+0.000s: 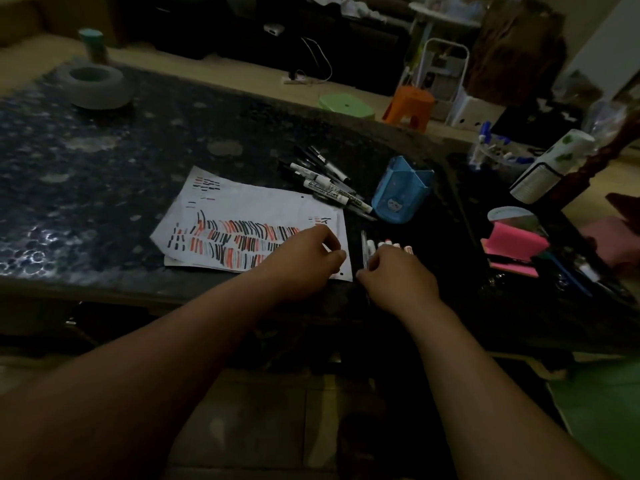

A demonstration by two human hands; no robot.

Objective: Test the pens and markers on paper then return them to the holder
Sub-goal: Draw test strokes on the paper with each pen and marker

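Far left on my feed, a grey tape roll [95,85] sits on the dark table [145,168]. The paper [242,211], covered in red and black strokes, lies flat near the front edge. My left hand [308,258] rests on its near right corner, fingers curled, thumb against forefinger; I cannot tell whether it pinches anything. Beyond the paper's far right corner, black pens [325,178] lie in a loose pile. A thin pen [363,249] lies just right of the paper. My right hand [398,275] curls over it, thumb at the barrel; a grip I cannot confirm. Markers [388,242] line up past its knuckles. The blue holder [401,192] stands tilted beside the pile. Pink notes [516,249] lie far right.
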